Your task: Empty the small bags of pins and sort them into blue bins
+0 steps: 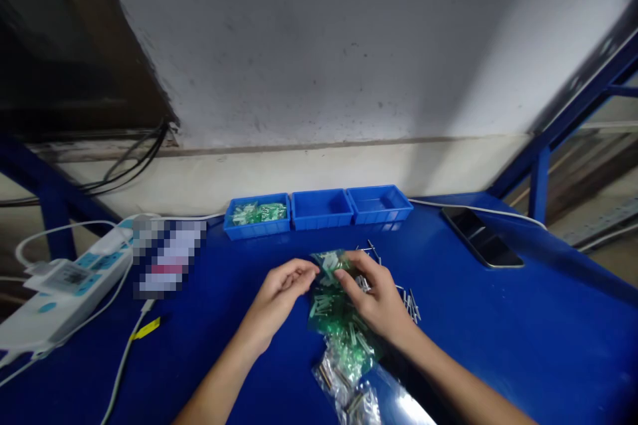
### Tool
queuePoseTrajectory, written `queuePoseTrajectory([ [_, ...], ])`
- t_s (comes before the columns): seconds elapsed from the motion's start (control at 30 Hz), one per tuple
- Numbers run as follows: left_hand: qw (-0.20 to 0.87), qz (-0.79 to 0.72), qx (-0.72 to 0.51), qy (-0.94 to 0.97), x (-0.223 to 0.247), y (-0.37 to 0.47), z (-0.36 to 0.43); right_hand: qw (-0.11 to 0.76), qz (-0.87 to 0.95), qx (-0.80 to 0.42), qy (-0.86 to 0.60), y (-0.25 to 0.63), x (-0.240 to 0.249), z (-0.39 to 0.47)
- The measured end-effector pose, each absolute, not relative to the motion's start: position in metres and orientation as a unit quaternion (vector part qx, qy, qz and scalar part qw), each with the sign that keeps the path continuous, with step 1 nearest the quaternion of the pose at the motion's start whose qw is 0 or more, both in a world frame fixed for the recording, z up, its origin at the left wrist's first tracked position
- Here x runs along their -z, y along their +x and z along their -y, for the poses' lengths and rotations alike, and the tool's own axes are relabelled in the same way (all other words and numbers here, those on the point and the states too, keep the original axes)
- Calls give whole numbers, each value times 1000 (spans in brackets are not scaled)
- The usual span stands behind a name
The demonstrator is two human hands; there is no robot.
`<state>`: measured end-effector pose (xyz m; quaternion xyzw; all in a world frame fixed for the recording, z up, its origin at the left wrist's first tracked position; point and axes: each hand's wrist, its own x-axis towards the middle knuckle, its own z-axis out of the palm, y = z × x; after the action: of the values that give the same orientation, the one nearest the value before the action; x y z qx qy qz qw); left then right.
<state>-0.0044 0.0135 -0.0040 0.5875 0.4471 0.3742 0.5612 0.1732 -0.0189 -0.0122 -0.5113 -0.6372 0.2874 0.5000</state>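
A small green see-through plastic bag with pale pieces inside is held over the middle of the blue table. The thumb and fingers of my right hand grip its right side. At its left edge, my left hand is closed in a pinch, its fingertips meeting on the bag's margin. Below lie more green bags holding short pale rods, and nearer me are clear bags with metal-coloured pieces. Loose metal pins lie on the table beside and behind my right hand, which partly hides them.
Along the wall stand three blue bins; the left bin holds green bags. A phone lies at the right. On the left are a white power strip, a blurred-out object and a white cable with a yellow tag.
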Motion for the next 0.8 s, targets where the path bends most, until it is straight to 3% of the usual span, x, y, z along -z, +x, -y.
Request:
queuePoseTrajectory([
  [0.07,678,-425,-347,490,5,-3,-13,495,682,-231,-486,173,11,22],
  [0.17,720,-397,-361,441,4,1,-10,488,720,-185,-457,174,11,24],
  [0.37,562,-444,-427,551,9,0,-14,445,703,-204,-516,174,12,21],
  [0.63,271,-410,-446,748,2,-3,-3,486,494,-508,-511,179,9,13],
  [0.8,254,-430,-453,739,2,-1,-1,541,470,-504,-482,178,8,12],
])
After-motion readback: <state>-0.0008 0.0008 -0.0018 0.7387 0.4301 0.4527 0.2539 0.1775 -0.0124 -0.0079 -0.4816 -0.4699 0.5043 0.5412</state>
